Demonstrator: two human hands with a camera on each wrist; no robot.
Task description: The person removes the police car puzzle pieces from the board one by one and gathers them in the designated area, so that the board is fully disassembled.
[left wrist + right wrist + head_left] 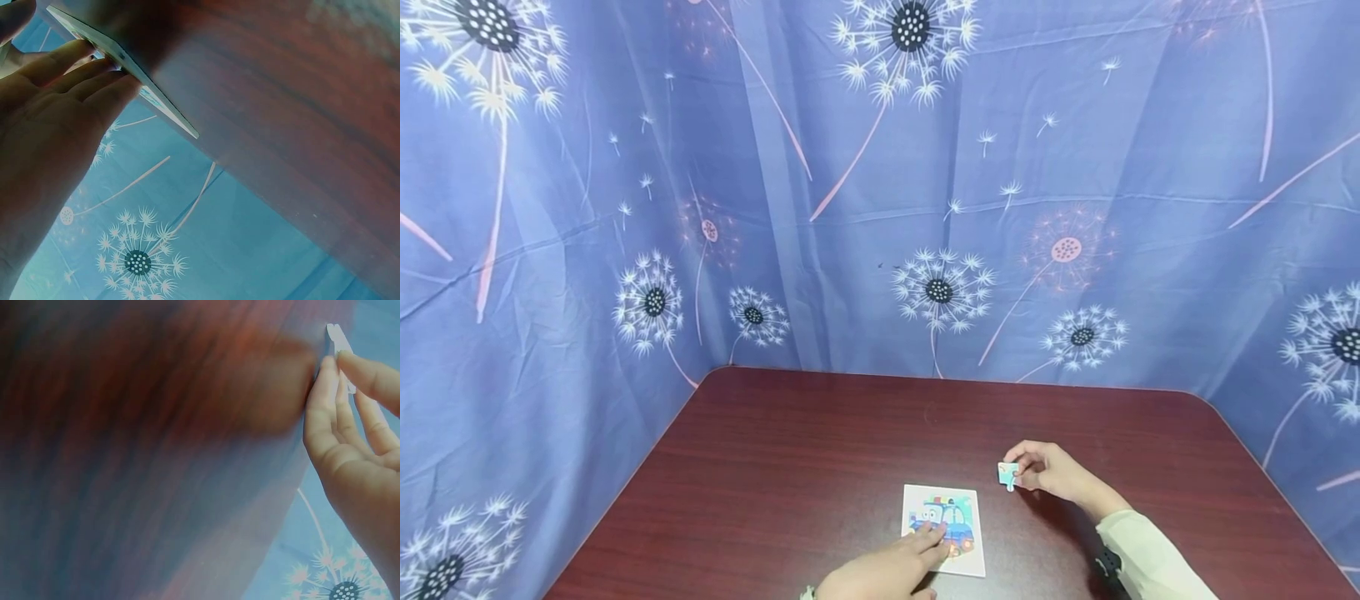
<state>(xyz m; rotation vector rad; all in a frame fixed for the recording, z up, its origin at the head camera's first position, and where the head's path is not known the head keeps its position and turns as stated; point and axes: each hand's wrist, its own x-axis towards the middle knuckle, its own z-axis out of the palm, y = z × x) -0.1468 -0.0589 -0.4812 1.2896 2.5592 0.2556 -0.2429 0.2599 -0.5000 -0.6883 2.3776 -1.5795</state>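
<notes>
A square puzzle board with a white border and a blue cartoon car picture lies flat on the table. My left hand rests on its lower left part, fingers fairly straight and covering some of the picture. In the left wrist view, the fingertips touch the face of the board, which appears edge-on. To the right of the board and a little farther back, my right hand pinches a small light-blue jigsaw piece between thumb and fingers. The right wrist view has the jigsaw piece nearly edge-on.
The dark reddish-brown table has rounded far corners and extends around the board on all sides. A blue curtain with a dandelion print hangs behind the table and along its sides.
</notes>
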